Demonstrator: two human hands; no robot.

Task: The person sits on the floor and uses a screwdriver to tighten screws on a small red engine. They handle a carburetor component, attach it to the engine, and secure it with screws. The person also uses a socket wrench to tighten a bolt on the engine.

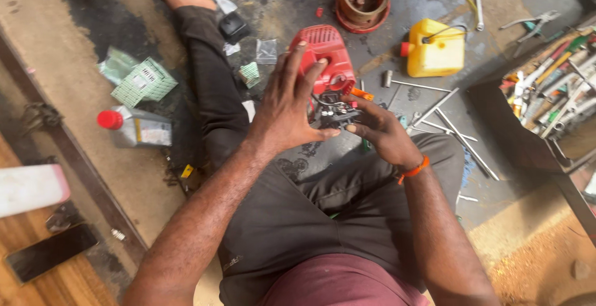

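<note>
Packages, labels and a screen lie on the floor around your outstretched leg.

To your left, a green-and-white patterned carton (pixel 144 82) lies flat beside a crumpled pale green wrapper (pixel 115 63). Just below them a grey bottle with a red cap (pixel 135 127) lies on its side, its rectangular label white, yellow and dark. A smaller green-and-white packet (pixel 250 73) sits by your knee, near a clear plastic bag (pixel 267 50). At the lower left, a phone (pixel 51 251) rests on the wooden boards with its screen dark.
</note>
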